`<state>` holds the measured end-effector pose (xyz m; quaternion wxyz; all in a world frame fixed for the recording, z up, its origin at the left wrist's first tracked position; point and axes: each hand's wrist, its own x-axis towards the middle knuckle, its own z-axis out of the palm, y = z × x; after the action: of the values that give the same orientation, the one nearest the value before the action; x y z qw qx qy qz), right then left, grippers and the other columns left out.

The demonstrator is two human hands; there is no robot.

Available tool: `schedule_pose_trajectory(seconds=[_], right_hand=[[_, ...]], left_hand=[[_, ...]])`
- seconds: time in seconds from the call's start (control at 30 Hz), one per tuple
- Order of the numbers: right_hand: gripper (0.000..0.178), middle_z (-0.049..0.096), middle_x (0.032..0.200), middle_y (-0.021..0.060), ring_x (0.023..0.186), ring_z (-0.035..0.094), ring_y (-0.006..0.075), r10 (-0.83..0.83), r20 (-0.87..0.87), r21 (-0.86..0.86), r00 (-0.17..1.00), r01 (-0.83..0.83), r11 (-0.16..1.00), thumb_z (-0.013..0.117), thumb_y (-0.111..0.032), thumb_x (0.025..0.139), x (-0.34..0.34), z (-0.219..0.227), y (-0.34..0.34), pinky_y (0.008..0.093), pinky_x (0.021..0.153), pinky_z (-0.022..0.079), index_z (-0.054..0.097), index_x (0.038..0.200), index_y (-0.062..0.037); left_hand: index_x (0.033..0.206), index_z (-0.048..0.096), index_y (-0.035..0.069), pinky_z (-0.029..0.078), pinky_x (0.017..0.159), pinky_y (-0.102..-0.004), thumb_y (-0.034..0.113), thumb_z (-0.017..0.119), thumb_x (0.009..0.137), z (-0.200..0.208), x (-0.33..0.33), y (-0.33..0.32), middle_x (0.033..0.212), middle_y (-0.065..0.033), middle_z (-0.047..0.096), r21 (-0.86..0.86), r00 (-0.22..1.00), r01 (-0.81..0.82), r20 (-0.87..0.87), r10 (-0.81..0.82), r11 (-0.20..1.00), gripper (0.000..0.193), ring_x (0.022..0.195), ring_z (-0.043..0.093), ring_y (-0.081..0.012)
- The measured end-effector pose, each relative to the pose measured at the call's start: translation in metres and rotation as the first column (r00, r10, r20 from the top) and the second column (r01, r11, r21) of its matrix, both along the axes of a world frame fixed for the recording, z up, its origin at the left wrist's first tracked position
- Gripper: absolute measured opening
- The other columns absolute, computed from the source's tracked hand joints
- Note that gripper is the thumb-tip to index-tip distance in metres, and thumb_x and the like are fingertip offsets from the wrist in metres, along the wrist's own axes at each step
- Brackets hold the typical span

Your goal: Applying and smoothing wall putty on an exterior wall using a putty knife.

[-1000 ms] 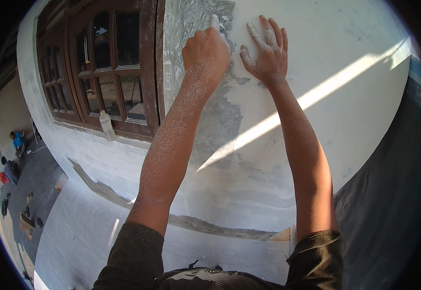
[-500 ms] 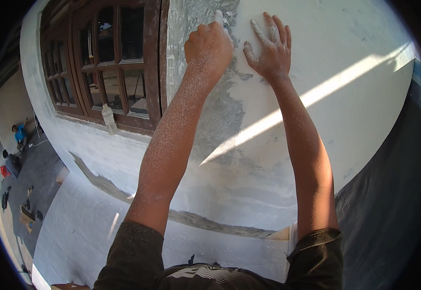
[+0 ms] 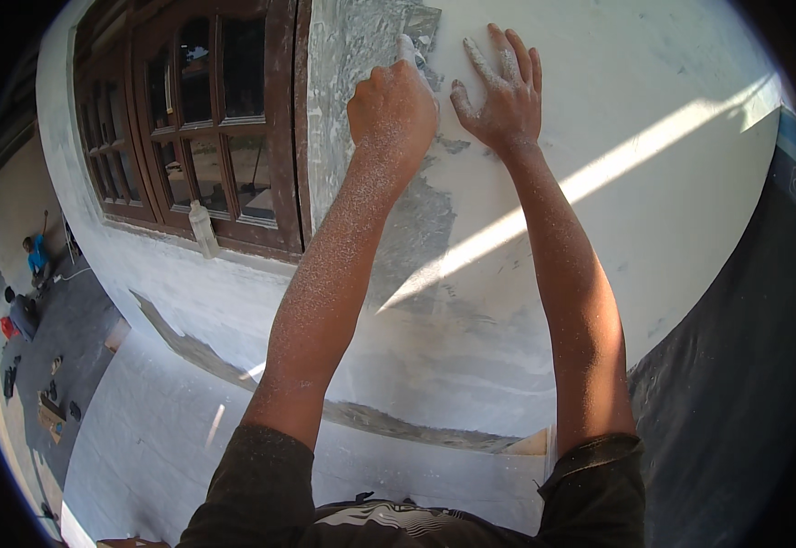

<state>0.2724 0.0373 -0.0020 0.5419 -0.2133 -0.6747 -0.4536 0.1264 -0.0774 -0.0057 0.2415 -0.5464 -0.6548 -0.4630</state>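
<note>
1. Head view: our left hand (image 3: 392, 105) is clenched around a flat-bladed tool (image 3: 425, 22), one whitened digit pointing up along it.
2. We see the tool's blade near the top of the picture, over the grey patch (image 3: 421, 228) of the wall (image 3: 654, 82), between the window and our right hand.
3. Our right hand (image 3: 505, 96) grasps nothing; its fingers are spread against the pale wall, though we cannot tell how hard it presses.
4. On our left, the brown window frame (image 3: 304, 119) makes the nearest edge, with a narrow strip of rough grey wall before our fist.
5. On our right, we have a broad open stretch of wall, crossed by a sunlit streak (image 3: 590, 183), out to its far edge.
6. Lower left, a bottle (image 3: 203, 228) stands on the sill, apart from our forearm.
</note>
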Motion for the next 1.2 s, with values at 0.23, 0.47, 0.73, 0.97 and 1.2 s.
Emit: schedule_pose_trajectory(seconds=[0.23,0.47,0.73,0.97,1.2], right_hand=[[0.058,0.043,0.159,0.0084,0.151,0.031,0.0296,-0.024,0.005,0.025,1.0,0.024,0.999,0.072,-0.036,0.083,-0.005,0.001,-0.005,0.0499,0.126,0.017,0.064,0.139,-0.0204],[0.057,0.043,0.159,0.0082,0.151,0.031,0.0294,-0.052,0.006,0.015,0.999,0.052,0.999,0.071,-0.036,0.084,0.0,0.002,-0.002,0.05,0.126,0.017,0.064,0.139,-0.0205],[0.056,0.044,0.158,0.0083,0.15,0.032,0.0294,-0.007,-0.003,0.007,1.0,0.007,1.0,0.071,-0.036,0.084,-0.002,0.0,-0.003,0.0498,0.126,0.017,0.066,0.137,-0.0191],[0.055,0.044,0.158,0.009,0.15,0.031,0.0299,-0.01,-0.002,-0.011,1.0,0.01,1.0,0.071,-0.036,0.084,-0.004,-0.001,-0.005,0.0494,0.126,0.016,0.066,0.137,-0.0193],[0.056,0.044,0.157,0.008,0.15,0.031,0.0286,-0.037,-0.001,0.014,0.999,0.037,0.999,0.07,-0.039,0.082,0.001,-0.001,-0.001,0.0501,0.126,0.015,0.067,0.134,-0.0189]], left_hand=[[0.14,0.059,0.007,0.059,0.087,-0.0519,0.026,0.059,0.096,0.005,-0.01,0.006,0.107,-0.0262,0.072,0.043,1.0,0.018,-0.012,-0.018,0.999,0.048,0.101,0.071,-0.0425],[0.143,0.056,0.007,0.059,0.086,-0.0523,0.026,0.06,0.096,-0.016,0.004,0.002,0.104,-0.0275,0.072,0.064,0.998,0.047,0.046,-0.05,0.997,0.051,0.099,0.072,-0.0433],[0.142,0.055,0.004,0.059,0.086,-0.0511,0.021,0.062,0.094,0.009,-0.003,0.006,0.105,-0.0269,0.072,0.089,0.998,0.055,0.026,-0.058,0.994,0.051,0.099,0.072,-0.0422],[0.141,0.055,0.001,0.06,0.085,-0.0487,0.017,0.063,0.092,0.011,-0.001,-0.001,0.107,-0.0252,0.071,0.039,0.999,0.039,0.009,-0.039,0.998,0.052,0.102,0.072,-0.0381],[0.139,0.059,0.007,0.059,0.086,-0.0522,0.022,0.06,0.096,-0.009,0.003,0.0,0.107,-0.0268,0.072,0.069,0.999,0.031,0.032,-0.034,0.997,0.045,0.101,0.072,-0.042]])
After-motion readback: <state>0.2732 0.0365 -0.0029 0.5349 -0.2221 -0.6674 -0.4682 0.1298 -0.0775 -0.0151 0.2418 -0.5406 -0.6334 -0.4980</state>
